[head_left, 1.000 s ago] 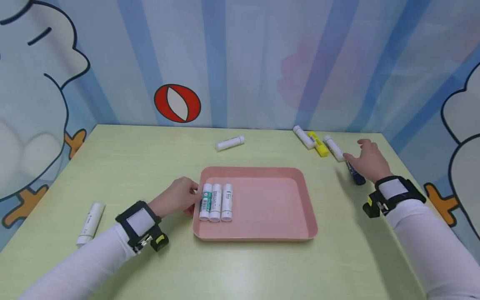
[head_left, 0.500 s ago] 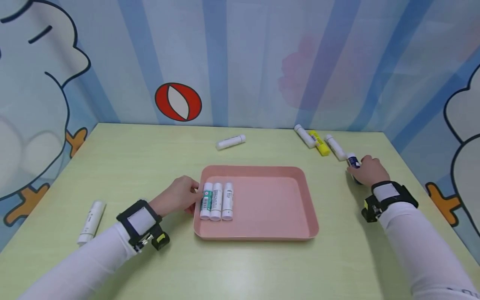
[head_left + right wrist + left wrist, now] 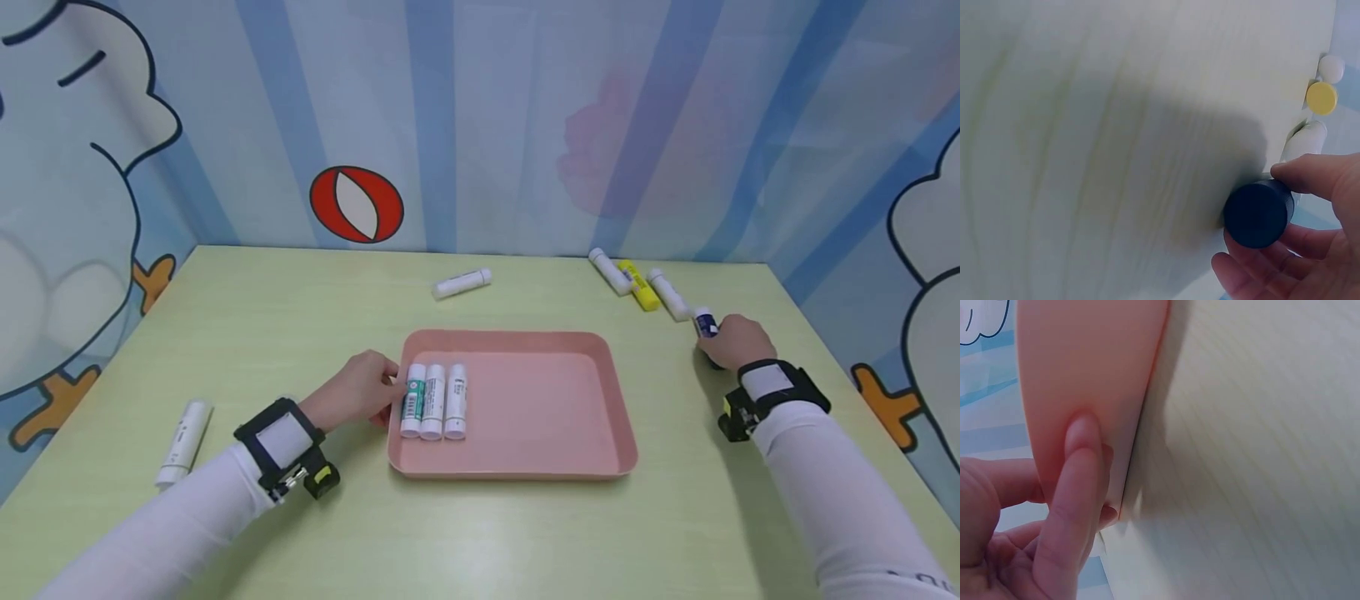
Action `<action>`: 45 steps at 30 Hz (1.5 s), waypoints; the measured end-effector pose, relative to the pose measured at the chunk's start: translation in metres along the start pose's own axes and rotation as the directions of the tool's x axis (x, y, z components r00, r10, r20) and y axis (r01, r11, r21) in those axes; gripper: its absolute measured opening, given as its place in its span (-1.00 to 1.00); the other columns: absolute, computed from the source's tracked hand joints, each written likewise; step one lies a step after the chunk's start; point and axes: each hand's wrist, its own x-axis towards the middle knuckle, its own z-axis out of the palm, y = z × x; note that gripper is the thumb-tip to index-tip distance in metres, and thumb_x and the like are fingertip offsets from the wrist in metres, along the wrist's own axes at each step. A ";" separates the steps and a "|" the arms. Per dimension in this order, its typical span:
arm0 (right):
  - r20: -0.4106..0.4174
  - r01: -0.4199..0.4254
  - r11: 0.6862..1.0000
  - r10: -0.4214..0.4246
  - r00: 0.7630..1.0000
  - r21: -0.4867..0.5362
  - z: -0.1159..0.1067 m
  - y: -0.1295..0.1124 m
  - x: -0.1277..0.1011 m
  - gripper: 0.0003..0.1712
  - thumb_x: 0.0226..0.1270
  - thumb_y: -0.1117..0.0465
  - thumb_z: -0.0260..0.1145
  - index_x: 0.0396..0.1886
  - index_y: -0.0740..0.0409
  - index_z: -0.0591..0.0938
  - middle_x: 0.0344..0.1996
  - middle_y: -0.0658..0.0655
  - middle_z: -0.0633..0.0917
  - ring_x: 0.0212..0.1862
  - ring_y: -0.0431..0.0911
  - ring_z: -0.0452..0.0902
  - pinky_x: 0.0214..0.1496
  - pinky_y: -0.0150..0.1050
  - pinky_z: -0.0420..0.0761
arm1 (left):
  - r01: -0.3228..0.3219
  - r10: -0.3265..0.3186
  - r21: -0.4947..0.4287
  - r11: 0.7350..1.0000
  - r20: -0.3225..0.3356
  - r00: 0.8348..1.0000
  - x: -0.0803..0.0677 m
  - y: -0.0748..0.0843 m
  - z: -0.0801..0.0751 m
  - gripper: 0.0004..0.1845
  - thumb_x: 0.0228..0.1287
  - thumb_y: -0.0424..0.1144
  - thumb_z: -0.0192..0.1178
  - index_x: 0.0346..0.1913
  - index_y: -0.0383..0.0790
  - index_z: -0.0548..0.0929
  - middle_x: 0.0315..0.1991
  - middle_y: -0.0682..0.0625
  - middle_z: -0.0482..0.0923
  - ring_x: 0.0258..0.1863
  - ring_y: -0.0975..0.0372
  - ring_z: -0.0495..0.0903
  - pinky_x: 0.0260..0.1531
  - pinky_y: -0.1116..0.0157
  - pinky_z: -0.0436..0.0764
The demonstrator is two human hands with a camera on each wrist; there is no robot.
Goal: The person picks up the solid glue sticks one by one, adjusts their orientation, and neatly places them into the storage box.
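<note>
My left hand [image 3: 356,387] pinches the left wall of a pink tray [image 3: 547,408], its fingers pressed to the outer side in the left wrist view. Inside, along the tray's left end, three glue sticks stand side by side in a row: one with a green label [image 3: 412,404] and two white ones [image 3: 444,403]. Over at the right, my right hand [image 3: 738,340] grips a dark blue glue stick [image 3: 1257,215] between thumb and fingers. Its round dark end faces the right wrist camera, close over the table.
Beyond the right hand lie a white glue stick [image 3: 667,293], a yellow one [image 3: 637,285] and another white one [image 3: 610,271], near the back edge. One white stick [image 3: 461,283] lies behind the tray. A larger white stick [image 3: 183,442] is beside the left forearm. A printed curtain [image 3: 495,125] borders the table.
My right hand has come down from above the dark blue glue stick and closed its fingers round it. The left hand and the tray stay in place.
</note>
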 end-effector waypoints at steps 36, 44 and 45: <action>-0.110 0.233 0.970 -0.225 0.968 0.064 -0.018 -0.058 -0.026 -0.50 0.37 0.23 0.22 0.06 0.62 0.41 -0.30 0.44 0.59 -0.42 0.09 0.51 -0.45 -0.10 0.49 | 0.016 -0.016 0.024 1.000 0.017 1.000 0.000 0.000 0.001 -0.69 0.38 -0.34 0.14 0.08 -0.48 0.59 -0.54 -0.05 0.62 -0.62 0.21 0.60 -0.58 0.35 0.56; -0.110 0.381 0.924 -0.377 0.920 0.014 -0.005 -0.091 -0.046 -0.56 0.34 0.24 0.28 0.05 0.51 0.47 -0.21 0.38 0.59 -0.34 0.06 0.52 -0.35 -0.07 0.52 | 0.038 -0.039 0.028 0.999 0.011 0.999 0.000 0.001 0.000 -0.70 0.38 -0.32 0.15 0.05 -0.46 0.61 -0.53 -0.05 0.62 -0.61 0.22 0.61 -0.56 0.34 0.58; -0.104 0.390 0.921 -0.387 0.916 0.009 -0.003 -0.096 -0.049 -0.56 0.34 0.23 0.29 0.06 0.50 0.48 -0.20 0.38 0.58 -0.31 0.07 0.52 -0.33 -0.06 0.54 | 0.041 -0.041 0.029 0.999 0.011 0.999 0.000 0.001 0.000 -0.71 0.38 -0.32 0.15 0.04 -0.46 0.62 -0.53 -0.05 0.62 -0.60 0.22 0.61 -0.56 0.34 0.58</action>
